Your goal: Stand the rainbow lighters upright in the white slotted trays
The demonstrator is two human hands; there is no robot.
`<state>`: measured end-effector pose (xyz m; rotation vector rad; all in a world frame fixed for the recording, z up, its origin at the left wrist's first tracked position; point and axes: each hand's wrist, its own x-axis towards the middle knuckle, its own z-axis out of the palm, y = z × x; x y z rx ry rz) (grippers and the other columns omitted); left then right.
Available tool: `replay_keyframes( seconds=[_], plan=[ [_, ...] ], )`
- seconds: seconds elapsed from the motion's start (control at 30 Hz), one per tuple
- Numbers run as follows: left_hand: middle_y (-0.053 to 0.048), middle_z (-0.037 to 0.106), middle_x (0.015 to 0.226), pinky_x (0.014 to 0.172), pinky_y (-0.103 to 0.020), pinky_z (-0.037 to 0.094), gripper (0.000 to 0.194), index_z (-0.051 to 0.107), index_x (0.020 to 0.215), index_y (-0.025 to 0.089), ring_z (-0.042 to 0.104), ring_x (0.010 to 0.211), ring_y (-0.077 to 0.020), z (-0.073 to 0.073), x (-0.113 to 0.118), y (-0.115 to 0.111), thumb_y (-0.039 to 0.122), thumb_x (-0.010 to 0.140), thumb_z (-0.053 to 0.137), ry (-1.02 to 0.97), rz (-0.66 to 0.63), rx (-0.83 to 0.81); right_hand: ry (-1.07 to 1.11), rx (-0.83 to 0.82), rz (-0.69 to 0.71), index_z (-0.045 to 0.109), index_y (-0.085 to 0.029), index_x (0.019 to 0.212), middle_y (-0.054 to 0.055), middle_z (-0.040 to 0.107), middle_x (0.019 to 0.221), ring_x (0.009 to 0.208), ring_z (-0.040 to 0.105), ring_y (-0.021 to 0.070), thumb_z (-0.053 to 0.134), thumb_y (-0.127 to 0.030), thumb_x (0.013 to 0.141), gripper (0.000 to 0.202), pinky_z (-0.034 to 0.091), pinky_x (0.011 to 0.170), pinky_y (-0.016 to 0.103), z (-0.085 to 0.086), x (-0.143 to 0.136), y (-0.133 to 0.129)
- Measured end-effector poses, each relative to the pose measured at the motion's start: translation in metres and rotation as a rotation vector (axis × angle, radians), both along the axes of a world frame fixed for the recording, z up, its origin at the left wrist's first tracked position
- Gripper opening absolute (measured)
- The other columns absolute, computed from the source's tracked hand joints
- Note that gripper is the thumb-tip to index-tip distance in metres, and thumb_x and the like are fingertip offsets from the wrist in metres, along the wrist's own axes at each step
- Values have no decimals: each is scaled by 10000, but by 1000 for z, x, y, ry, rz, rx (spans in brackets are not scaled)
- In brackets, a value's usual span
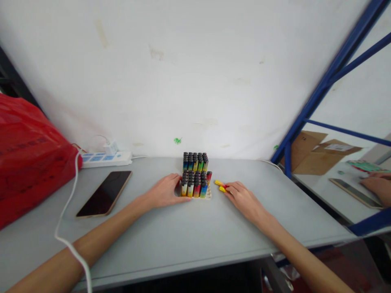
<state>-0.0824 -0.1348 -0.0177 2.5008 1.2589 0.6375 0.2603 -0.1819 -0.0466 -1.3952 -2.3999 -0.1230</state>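
Note:
Upright cigarette lighters with black tops (194,185) stand in rows in a pale tray (208,194), whose right-hand column shows bare slots toward the front. One red lighter (209,177) sits at the back of that column. My left hand (165,190) grips the tray's left side, thumb along the front edge and fingers behind. To the right of the tray, my right hand (242,199) pinches two yellow-and-red lighters (220,185) just over the table; their yellow ends point left and my fingers cover the other ends. A second block of lighters (195,161) stands directly behind the tray.
A phone (104,194) lies left of my left arm. A white cable (69,240) runs over that forearm from a power strip (106,159). A red plastic bag (33,158) fills the left. Blue metal framing (317,97) borders the right, with another person's hand (377,187) beyond.

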Motion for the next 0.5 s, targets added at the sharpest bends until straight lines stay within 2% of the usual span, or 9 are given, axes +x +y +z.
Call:
replay_keyframes(
  seconds=[0.13,0.27,0.37,0.5],
  plan=[
    [-136,746,1097,919,-481,564,709,678,1139,174,699,1010,-348,-1,-2,3,778,769,707,63,-17,-7,40,40,20,685,-193,1157,154,666,1291,1169,638,288,368,-252,1114,325,576,1014,503,1,-1,3],
    [-136,754,1120,879,-460,579,693,677,1136,189,708,992,-342,-3,-6,6,762,752,739,49,9,-60,67,67,15,661,-200,1096,148,644,1208,1101,637,280,354,-266,1115,315,568,1002,498,11,2,3],
    [-133,753,1105,852,-457,584,700,678,1136,187,705,976,-338,-2,-7,5,765,747,742,45,27,-75,102,99,-56,656,-208,1113,145,647,1143,1067,637,295,354,-288,1114,313,562,977,498,14,-1,-10],
    [-129,753,1112,899,-457,577,674,688,1153,175,703,993,-328,2,-5,4,735,779,730,37,-37,-41,76,105,-61,650,-224,1159,153,654,1190,1082,637,311,414,-336,1105,266,549,970,498,6,-10,-33]
  ],
)
